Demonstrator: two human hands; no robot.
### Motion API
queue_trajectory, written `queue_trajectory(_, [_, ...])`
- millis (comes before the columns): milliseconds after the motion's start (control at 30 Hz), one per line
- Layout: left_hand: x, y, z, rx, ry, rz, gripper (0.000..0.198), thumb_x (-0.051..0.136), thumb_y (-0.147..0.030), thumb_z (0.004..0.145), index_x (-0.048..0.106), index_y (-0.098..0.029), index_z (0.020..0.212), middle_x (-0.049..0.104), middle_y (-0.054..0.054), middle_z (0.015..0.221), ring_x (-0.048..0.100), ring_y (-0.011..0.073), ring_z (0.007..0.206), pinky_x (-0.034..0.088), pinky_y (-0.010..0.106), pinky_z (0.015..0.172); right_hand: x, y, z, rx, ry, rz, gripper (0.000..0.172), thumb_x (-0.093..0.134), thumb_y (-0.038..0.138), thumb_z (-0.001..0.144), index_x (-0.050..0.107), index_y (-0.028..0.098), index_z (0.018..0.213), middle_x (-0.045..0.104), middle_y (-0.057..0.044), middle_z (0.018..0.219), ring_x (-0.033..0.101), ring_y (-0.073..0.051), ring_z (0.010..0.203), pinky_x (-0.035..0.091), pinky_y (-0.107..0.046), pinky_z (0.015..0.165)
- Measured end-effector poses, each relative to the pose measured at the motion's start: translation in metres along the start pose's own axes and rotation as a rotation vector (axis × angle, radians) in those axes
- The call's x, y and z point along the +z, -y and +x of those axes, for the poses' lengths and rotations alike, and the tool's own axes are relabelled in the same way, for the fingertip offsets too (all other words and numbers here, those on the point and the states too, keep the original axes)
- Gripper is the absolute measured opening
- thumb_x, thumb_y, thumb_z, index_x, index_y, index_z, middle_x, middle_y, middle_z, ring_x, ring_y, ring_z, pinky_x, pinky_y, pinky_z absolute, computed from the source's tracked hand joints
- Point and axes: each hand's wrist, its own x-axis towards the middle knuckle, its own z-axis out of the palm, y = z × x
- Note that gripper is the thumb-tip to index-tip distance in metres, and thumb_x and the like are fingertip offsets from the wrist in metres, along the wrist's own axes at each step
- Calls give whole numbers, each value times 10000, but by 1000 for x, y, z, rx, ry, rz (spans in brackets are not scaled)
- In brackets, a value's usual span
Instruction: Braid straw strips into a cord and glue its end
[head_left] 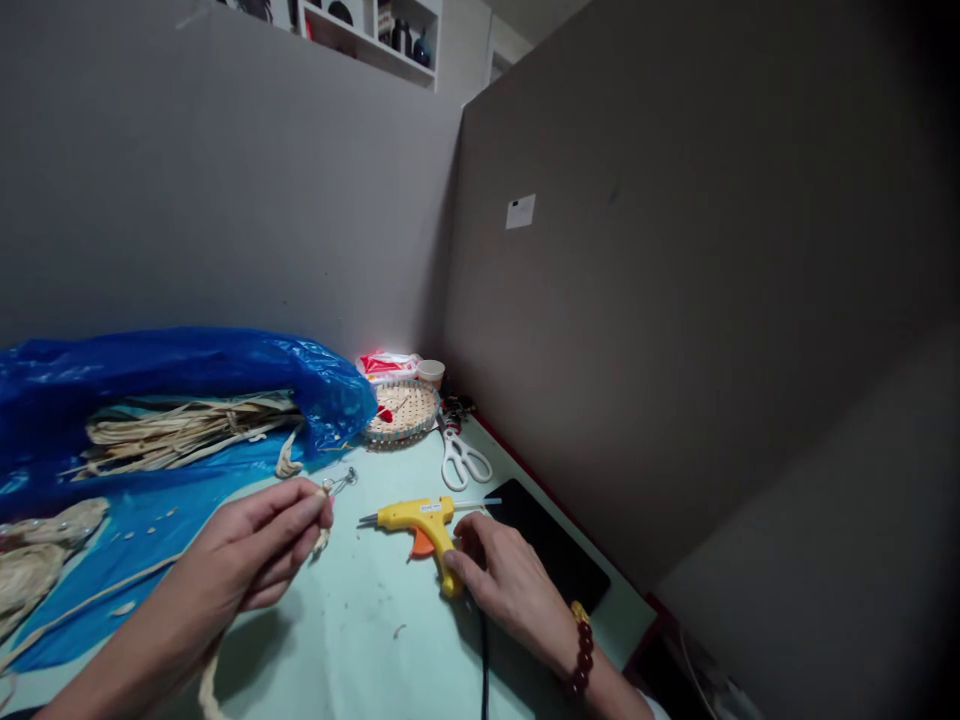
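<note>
At the far left, pale coils (34, 575) lie on blue plastic (150, 350), which rises in a crumpled fold behind them. A straw bundle (187, 430) rests on the plastic under that fold, and 1 thin strand (105, 598) crosses the plastic in front, reaching toward the left forearm.

The left hand (259, 545) is raised over the pale green table (360, 620), thumb and fingers clamped on a pale cord (209, 690). A short end of the cord hangs just beside the fingertips; a longer length drops below the wrist. Thin metal wire (349, 476) sticks out past the fingertips.

Farther back stand a round woven basket (412, 405) with a small red piece (385, 413) on it, a red and white packet (388, 366) and a white cup (430, 372).

Nearer, the yellow glue gun (412, 514) lies with its nozzle toward the left hand, a clear stick (480, 502) out of its back. White scissors (463, 465) lie just behind it, 2 loops facing forward.

The right hand (510, 575) is at the gun's grip: thumb against it, fingers curled behind. Whether they close on it I cannot tell. A black lead (484, 660) runs down beside this hand. A black slab (547, 530) lies partly behind the hand, and a dark red bracelet (583, 655) circles the wrist.
</note>
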Motion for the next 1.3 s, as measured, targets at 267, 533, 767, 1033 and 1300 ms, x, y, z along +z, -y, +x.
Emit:
queue_trajectory(267, [19, 14, 3, -85, 88, 44, 289, 707, -518, 681, 650, -235, 660, 452, -70, 459, 504, 140, 425, 323, 196, 343, 3, -6, 11, 18, 45, 34, 119, 498, 304, 891, 556, 200, 883, 643, -20, 861, 566, -183, 801, 352, -285, 689])
queue_trajectory(533, [19, 28, 9, -110, 148, 98, 334, 680, -543, 712, 661, -210, 689, 478, -69, 499, 373, 72, 407, 246, 136, 363, -1, -12, 17, 7, 135, 63, 123, 516, 311, 882, 562, 196, 882, 630, -14, 850, 551, -172, 791, 362, -271, 690])
queue_trajectory(767, [23, 37, 15, -118, 279, 114, 391, 671, -585, 694, 637, -197, 668, 442, -82, 441, 268, 55, 360, 176, 146, 357, -3, -10, 19, 12, 151, 61, 109, 545, 298, 865, 574, 199, 902, 626, -9, 855, 546, -171, 791, 354, -269, 682])
queue_trajectory(1033, [28, 37, 12, -123, 342, 87, 403, 648, -598, 712, 643, -195, 707, 420, -91, 445, 228, 61, 371, 119, 185, 379, -4, -10, 25, -14, 169, 42, 101, 584, 285, 851, 592, 186, 833, 591, 15, 765, 526, -156, 712, 322, -265, 618])
queue_trajectory(1300, [30, 14, -14, -95, 294, -36, 407, 601, -596, 768, 662, -198, 830, 386, -83, 521, 192, 87, 486, 120, 202, 433, -17, 2, 23, -95, -5, 127, 235, 490, 325, 930, 616, 181, 793, 631, -21, 754, 551, -174, 707, 359, -288, 652])
